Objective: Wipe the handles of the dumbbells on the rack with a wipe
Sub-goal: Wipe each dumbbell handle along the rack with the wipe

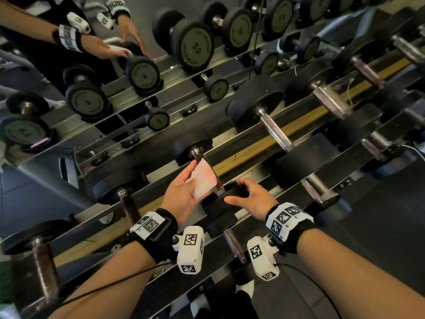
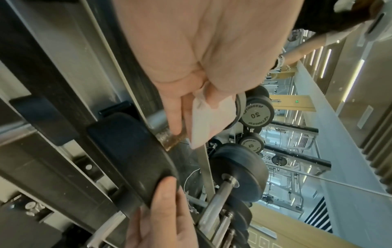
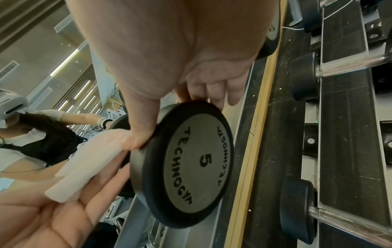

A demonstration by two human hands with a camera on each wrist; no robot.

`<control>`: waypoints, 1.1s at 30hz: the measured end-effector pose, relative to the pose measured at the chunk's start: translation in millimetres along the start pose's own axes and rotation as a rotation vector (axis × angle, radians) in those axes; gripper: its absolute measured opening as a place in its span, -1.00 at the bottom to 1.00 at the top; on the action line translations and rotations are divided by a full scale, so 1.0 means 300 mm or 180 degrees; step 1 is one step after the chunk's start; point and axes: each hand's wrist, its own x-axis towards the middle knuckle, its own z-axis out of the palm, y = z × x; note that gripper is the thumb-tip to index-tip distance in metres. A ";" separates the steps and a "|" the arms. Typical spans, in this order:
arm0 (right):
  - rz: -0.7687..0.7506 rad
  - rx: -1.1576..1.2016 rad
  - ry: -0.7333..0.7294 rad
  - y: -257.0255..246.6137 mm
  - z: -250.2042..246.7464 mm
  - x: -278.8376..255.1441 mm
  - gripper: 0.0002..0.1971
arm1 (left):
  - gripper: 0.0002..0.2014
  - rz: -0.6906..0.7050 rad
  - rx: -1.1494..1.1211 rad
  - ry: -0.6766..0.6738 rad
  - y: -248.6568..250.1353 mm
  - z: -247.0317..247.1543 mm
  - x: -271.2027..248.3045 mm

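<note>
A small dumbbell marked 5 [image 3: 197, 164] lies on the rack's upper tier, its brown handle [image 1: 199, 157] running toward me. My left hand [image 1: 181, 192] pinches a folded white wipe [image 1: 203, 180] and holds it against the side of that handle. In the left wrist view the wipe [image 2: 205, 122] sits between my fingers beside the handle [image 2: 167, 141]. My right hand [image 1: 250, 196] grips the rim of the dumbbell's near head [image 1: 231, 193], thumb on one side and fingers on the other. The right wrist view shows the wipe [image 3: 89, 161] just behind that head.
Larger dumbbells [image 1: 259, 104] fill the rack [image 1: 264, 143] to the right, and another brown-handled one [image 1: 128, 203] lies to the left. A lower tier holds more handles [image 1: 232, 245] below my wrists. A mirror [image 1: 128, 104] behind the rack reflects dumbbells and my hands.
</note>
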 end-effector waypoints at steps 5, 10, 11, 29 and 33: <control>-0.0261 0.0502 0.0065 -0.053 -0.029 -0.002 -0.55 | -0.52 0.0090 -0.0515 -0.0072 0.031 0.021 -0.026; -0.0338 0.1168 -0.0205 -0.162 -0.031 -0.013 -0.66 | -0.49 0.0264 -0.0512 -0.0170 0.043 0.040 -0.033; -0.0387 0.1208 -0.0145 -0.180 -0.034 -0.007 -0.67 | -0.48 0.0283 -0.0392 -0.0118 0.048 0.048 -0.034; -0.0767 0.2159 -0.0843 -0.246 -0.218 0.182 -0.44 | -0.36 0.0830 -0.0098 0.1353 0.013 0.276 0.034; -0.0882 0.1782 -0.0854 -0.213 -0.175 0.200 -0.68 | -0.33 0.0745 -0.0187 0.1440 -0.032 0.281 -0.001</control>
